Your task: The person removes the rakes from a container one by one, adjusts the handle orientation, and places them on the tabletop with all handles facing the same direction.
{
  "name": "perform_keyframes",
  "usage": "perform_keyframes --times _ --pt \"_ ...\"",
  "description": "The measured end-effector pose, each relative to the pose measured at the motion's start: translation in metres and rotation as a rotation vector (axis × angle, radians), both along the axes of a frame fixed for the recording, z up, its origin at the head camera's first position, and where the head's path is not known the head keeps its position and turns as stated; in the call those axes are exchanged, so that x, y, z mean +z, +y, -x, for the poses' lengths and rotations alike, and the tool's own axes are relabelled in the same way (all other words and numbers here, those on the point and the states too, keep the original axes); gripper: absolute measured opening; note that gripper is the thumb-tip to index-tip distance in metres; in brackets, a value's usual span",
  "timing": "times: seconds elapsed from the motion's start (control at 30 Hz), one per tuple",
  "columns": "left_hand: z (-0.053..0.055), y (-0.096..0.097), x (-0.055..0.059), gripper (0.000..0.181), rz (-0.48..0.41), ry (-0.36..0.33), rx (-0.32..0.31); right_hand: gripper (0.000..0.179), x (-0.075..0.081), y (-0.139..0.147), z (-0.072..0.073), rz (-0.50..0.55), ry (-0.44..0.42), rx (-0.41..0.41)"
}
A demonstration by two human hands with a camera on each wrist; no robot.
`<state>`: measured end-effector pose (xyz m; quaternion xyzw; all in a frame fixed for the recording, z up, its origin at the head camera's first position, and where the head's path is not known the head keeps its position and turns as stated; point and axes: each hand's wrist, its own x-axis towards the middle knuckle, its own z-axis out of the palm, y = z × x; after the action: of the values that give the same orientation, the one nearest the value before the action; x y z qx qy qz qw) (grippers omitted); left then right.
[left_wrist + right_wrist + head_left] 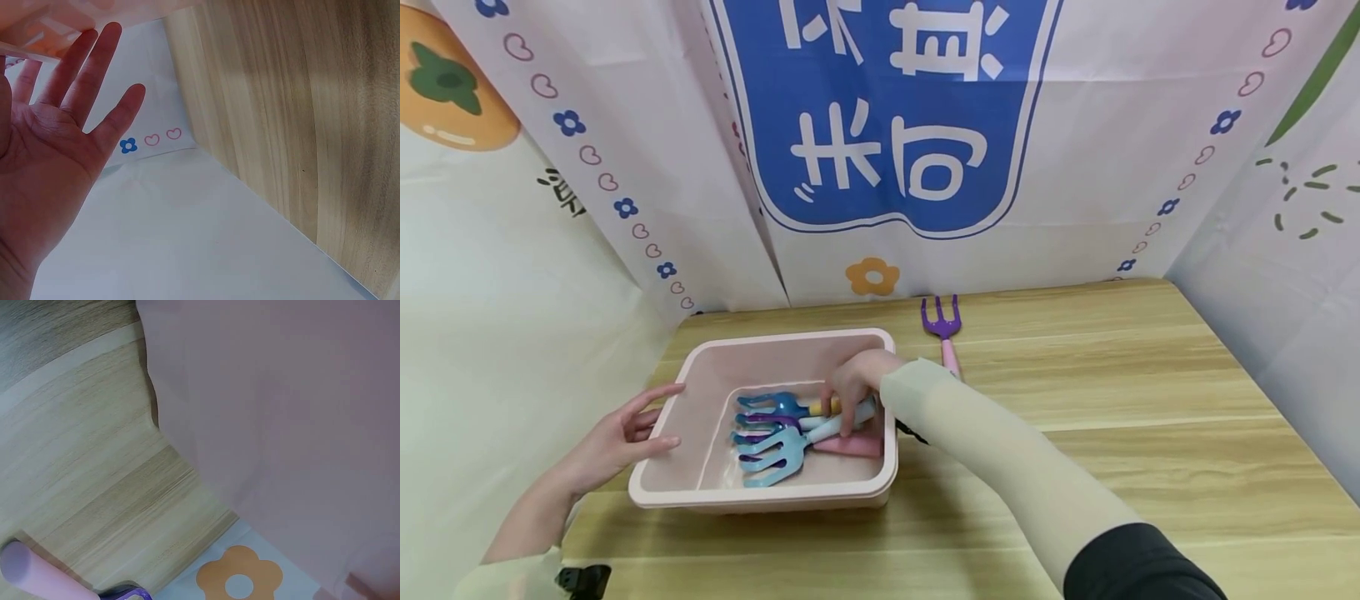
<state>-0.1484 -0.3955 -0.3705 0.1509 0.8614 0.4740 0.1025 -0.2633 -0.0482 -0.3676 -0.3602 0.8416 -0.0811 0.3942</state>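
Observation:
A pale pink plastic bin (722, 417) holds several small hand forks. On top lies a light blue fork (778, 457), over a dark blue fork (784, 404) with a yellow handle and a purple one. A pink handle (850, 446) lies below them. My right hand (853, 383) reaches in over the bin's right rim; its thumb and fingers pinch around the light blue fork's handle. My left hand (617, 437) is at the bin's left rim, fingers spread and nearly straight against it. In the left wrist view the left palm (47, 156) shows, fingertips close under the bin.
A purple fork (942, 321) with a pink handle lies on the wooden table (1112, 375), behind the right forearm. White printed cloth (1120, 167) hangs along the table's back and sides. The bin wall (281, 425) fills much of the right wrist view.

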Motion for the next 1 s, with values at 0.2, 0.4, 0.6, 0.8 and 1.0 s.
perform_keyframes --times 0.2,0.4,0.6,0.8,1.0 --pt "0.000 0.000 0.000 0.071 -0.003 0.006 0.000 0.040 0.001 0.000 -0.003 0.014 -0.050 -0.025" --pt "0.001 0.001 0.000 0.071 -0.011 -0.005 -0.001 0.042 0.002 0.000 -0.007 0.049 -0.098 0.021" --pt "0.001 0.001 0.000 0.072 -0.007 0.002 0.000 0.046 0.003 -0.003 -0.008 0.045 -0.145 0.096" --pt "0.001 0.000 0.000 0.071 -0.019 0.005 -0.005 0.044 0.001 -0.005 -0.009 -0.002 -0.182 0.087" --pt "0.000 0.000 -0.001 0.071 -0.026 0.002 -0.005 0.046 0.002 -0.004 -0.011 0.059 -0.148 0.053"
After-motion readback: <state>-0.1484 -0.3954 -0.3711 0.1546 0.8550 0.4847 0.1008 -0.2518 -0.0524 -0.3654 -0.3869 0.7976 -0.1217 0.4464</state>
